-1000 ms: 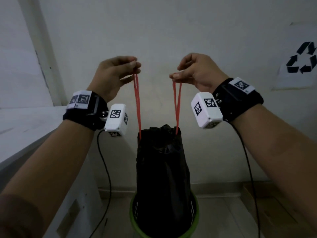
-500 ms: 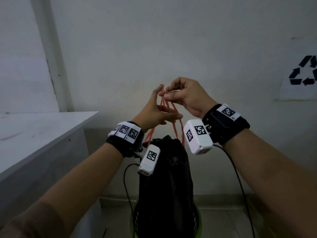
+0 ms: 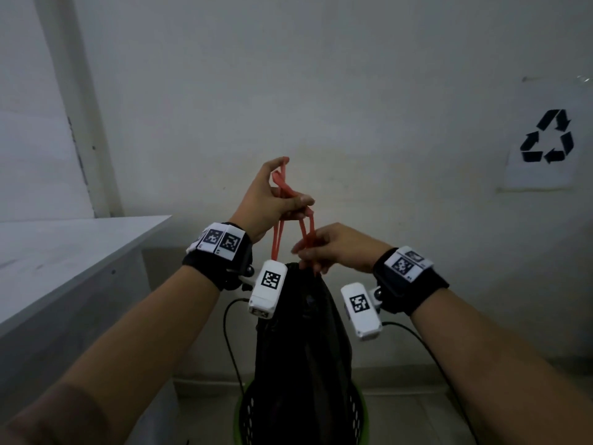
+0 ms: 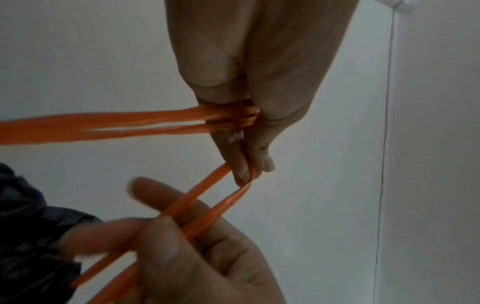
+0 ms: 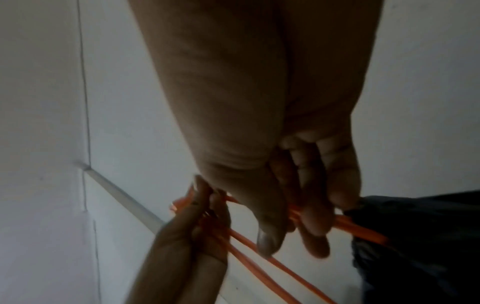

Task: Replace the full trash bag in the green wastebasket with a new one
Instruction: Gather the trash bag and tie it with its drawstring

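A full black trash bag (image 3: 301,348) stands in the green wastebasket (image 3: 238,422), its neck cinched by red drawstrings (image 3: 276,242). My left hand (image 3: 288,203) is raised above the bag and pinches the crossed drawstring loops. One loop sticks up past its fingers. Just below it, my right hand (image 3: 305,252) pinches the strings close to the bag's neck. In the left wrist view the left fingertips (image 4: 244,170) squeeze the orange strings (image 4: 103,125), with the right hand (image 4: 182,246) below them. The right wrist view has the right thumb and fingers (image 5: 311,236) curled on the strings beside the bag (image 5: 415,246).
A white desk (image 3: 64,252) stands to the left, close to the basket. The wall is right behind the bag and carries a recycling sign (image 3: 545,136) at the right. Black cables (image 3: 231,342) hang from both wrist cameras beside the bag.
My hands, held wide apart with one loop each, came together above the bag. The left now holds the crossed loops, and the right has dropped below it towards the bag's neck.
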